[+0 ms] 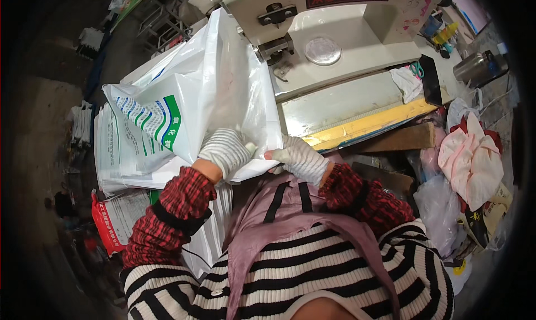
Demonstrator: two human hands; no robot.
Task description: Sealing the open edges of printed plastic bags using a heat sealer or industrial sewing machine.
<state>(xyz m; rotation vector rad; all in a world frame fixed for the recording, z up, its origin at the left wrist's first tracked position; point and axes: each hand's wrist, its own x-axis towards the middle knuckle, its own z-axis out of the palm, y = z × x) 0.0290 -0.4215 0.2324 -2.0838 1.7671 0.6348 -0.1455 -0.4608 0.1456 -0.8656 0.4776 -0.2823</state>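
A large white woven-look plastic sack [192, 88] with green and blue wavy print lies over a stack of similar flat sacks [120, 144]. My left hand [226, 151], in a striped white-grey glove with bare fingertips, is closed on the sack near its open edge. Close beside it, my right hand [301, 157], gloved alike, pinches the sack's right corner, the thumb toward the left hand. The sack's upper end rests against the left end of a cream industrial sewing machine [346, 41]. Some left fingers are hidden in the plastic folds.
Right of my hands runs the machine's bed with a yellow front strip [363, 123]. Teal scissors [416, 69] and a metal flask [478, 68] are at the right. Pink cloth [470, 158] and clear plastic bags [441, 208] are heaped below. A red-and-white sack [114, 222] lies left.
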